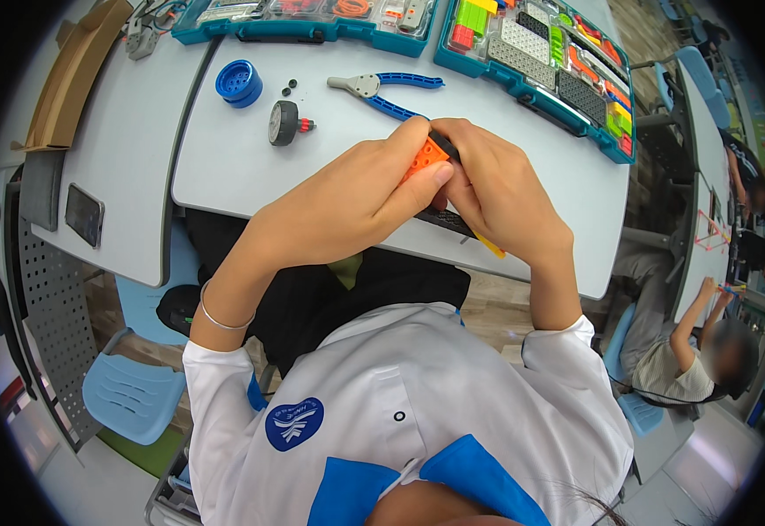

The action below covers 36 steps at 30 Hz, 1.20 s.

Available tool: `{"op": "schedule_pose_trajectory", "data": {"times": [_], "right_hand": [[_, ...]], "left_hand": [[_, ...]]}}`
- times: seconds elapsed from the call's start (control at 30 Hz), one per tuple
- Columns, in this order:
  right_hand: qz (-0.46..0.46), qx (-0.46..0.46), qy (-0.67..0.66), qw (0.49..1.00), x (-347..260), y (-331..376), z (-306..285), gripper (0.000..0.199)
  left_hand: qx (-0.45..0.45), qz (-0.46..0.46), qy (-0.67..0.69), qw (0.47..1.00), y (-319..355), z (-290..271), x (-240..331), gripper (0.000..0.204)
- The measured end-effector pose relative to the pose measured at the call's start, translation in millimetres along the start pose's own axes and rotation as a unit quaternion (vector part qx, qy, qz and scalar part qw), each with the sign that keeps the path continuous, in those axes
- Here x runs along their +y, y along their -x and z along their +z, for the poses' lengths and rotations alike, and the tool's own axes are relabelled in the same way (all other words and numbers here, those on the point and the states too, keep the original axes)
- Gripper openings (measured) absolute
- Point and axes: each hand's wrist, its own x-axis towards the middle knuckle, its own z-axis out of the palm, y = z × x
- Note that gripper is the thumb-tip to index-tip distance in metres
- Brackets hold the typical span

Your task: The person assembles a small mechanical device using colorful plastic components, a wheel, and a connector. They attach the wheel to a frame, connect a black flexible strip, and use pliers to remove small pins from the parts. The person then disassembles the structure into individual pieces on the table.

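Above the table's front edge, both hands are closed around a small building-block assembly. My left hand [343,197] grips its orange perforated block [426,158], with the thumb laid across the front. My right hand [510,188] wraps the other side, next to a black piece [443,146] at the top. Below the fingers stick out a black beam [446,220] and a yellow strip [490,245]. The fingers hide much of the assembly. Just beyond the hands lies a plier-like tool [367,85] with a grey head and blue handles, partly behind the knuckles.
To the left on the white table [216,171] are a blue wheel hub [239,83], a grey wheel [285,123] with a red connector and small black pieces [290,86]. Teal parts cases [510,79] line the back. A phone [85,215] lies far left. Another person [685,373] sits at right.
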Motion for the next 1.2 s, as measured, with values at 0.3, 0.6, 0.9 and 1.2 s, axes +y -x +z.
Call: {"op": "schedule_pose_trajectory", "data": {"times": [0.3,0.6,0.9,1.2], "right_hand": [[0.045,0.006,0.040,0.998,1,-7,9,0.021],[0.117,-0.119,-0.127,0.978,5,-12,-13,0.015],[0.054,-0.039,-0.024,0.997,8,-17,5,0.018],[0.227,-0.222,-0.180,0.931,0,-24,-22,0.019]], "left_hand": [[0.165,0.076,-0.219,0.959,-11,18,-22,0.022],[0.002,-0.015,0.014,1.000,-6,-1,-17,0.025],[0.213,0.055,-0.227,0.949,-12,25,-14,0.031],[0.049,0.067,-0.135,0.987,-4,1,-26,0.027]]}}
